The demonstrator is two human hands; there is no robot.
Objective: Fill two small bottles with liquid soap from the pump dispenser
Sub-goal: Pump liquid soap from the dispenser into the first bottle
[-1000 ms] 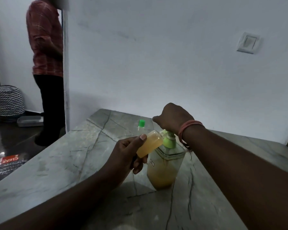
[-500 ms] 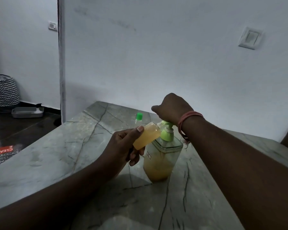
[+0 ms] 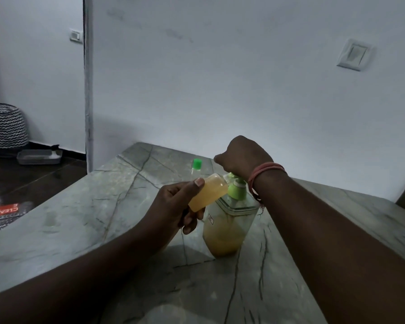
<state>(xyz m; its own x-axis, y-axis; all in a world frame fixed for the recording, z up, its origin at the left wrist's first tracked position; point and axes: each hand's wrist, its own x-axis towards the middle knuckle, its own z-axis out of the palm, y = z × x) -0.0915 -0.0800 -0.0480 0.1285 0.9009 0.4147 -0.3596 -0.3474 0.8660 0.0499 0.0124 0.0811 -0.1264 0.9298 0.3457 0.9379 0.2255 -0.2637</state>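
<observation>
Small bottle: the small bottle is tilted, its mouth at the green spout of the pump dispenser, and already looks nearly full of amber soap.
Pump dispenser: it stands upright on the marble counter, clear-walled, roughly half full of the same amber liquid.
Second bottle: a clear second bottle with a green cap stands farther back on the counter, apart from both hands; I cannot tell whether it holds soap.
Step in hand: judging by the pose, this is the pumping of soap into the first bottle, close to its end.
Next move: it likely calls for keeping the mouth under the spout until the flow stops, then righting the bottle without spilling.
Left hand: the left hand grips the bottle, thumb laid along its upper side, fingers curled beneath.
Right hand: the right hand is bunched in a loose fist on top of the pump head, wrist bent over it; whether it is pressing down I cannot tell.
Surroundings: a patterned basket and a grey tray sit on the floor to the left.
</observation>
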